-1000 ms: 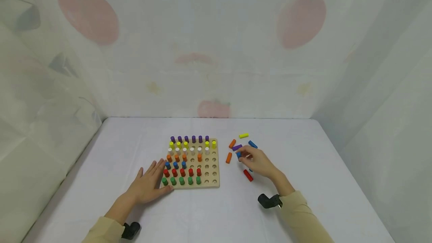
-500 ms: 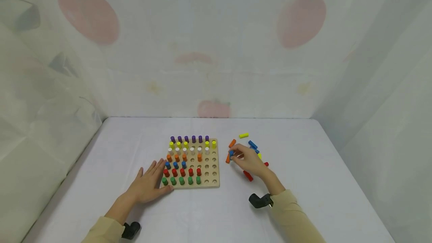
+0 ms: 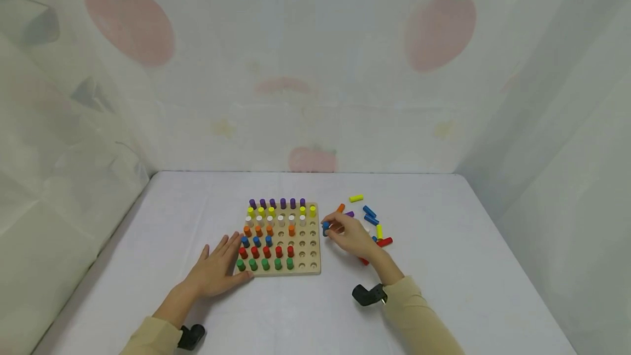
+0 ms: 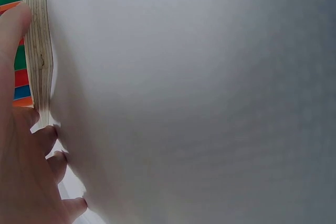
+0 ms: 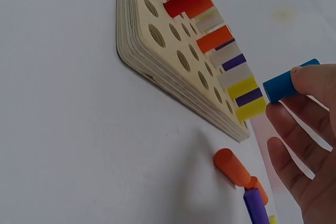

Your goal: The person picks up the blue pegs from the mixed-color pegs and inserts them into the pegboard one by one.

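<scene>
A wooden pegboard (image 3: 308, 270) lies on the table, its rows filled partly with purple, yellow, white, orange, blue, red and green pegs. My right hand (image 3: 351, 235) pinches a blue peg (image 5: 287, 83) between thumb and fingers, just off the board's right edge and above the table. In the right wrist view, bare holes (image 5: 157, 35) show along the board's near side. My left hand (image 3: 213, 272) rests with spread, straight fingers against the board's left edge, thumb at its front left corner. The left wrist view catches that thumb (image 4: 16, 22) touching the board's side.
Loose pegs lie right of the board: a yellow peg (image 3: 356, 198) at the back, an orange peg (image 5: 231, 166), a purple peg (image 5: 255, 206), blue pegs (image 3: 370, 211) and a red peg (image 3: 384, 242). Some are partly hidden by the right hand. A white cloth hangs behind the table.
My right hand has carried the blue peg leftward from among the loose pegs to the board's right edge, uncovering yellow, red and blue pegs. The left hand and the board have stayed still.
</scene>
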`<action>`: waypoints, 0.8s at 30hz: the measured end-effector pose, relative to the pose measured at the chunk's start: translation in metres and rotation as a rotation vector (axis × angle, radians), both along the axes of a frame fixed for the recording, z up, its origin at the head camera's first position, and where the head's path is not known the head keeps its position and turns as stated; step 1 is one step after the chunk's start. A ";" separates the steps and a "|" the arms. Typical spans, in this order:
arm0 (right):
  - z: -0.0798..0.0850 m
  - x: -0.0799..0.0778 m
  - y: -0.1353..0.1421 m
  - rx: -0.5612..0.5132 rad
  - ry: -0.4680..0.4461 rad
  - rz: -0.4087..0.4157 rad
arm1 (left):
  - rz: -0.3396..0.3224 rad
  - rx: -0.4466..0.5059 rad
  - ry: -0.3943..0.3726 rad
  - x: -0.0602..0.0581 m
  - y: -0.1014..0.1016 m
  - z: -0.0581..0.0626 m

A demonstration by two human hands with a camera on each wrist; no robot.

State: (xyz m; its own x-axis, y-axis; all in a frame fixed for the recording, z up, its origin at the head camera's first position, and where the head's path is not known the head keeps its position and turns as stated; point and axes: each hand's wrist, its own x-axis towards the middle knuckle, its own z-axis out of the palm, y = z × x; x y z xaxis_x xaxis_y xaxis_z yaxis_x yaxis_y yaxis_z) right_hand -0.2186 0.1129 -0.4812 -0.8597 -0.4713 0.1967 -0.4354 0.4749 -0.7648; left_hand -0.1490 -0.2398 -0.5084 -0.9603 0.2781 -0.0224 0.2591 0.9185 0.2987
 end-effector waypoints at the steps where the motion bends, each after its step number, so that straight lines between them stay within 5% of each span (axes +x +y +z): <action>1: 0.000 0.000 -0.002 0.004 -0.004 0.004 | 0.000 -0.001 0.000 0.000 0.000 0.000; 24: 0.005 0.003 -0.041 -0.017 -0.053 0.065 | 0.004 0.005 -0.010 0.001 0.002 0.003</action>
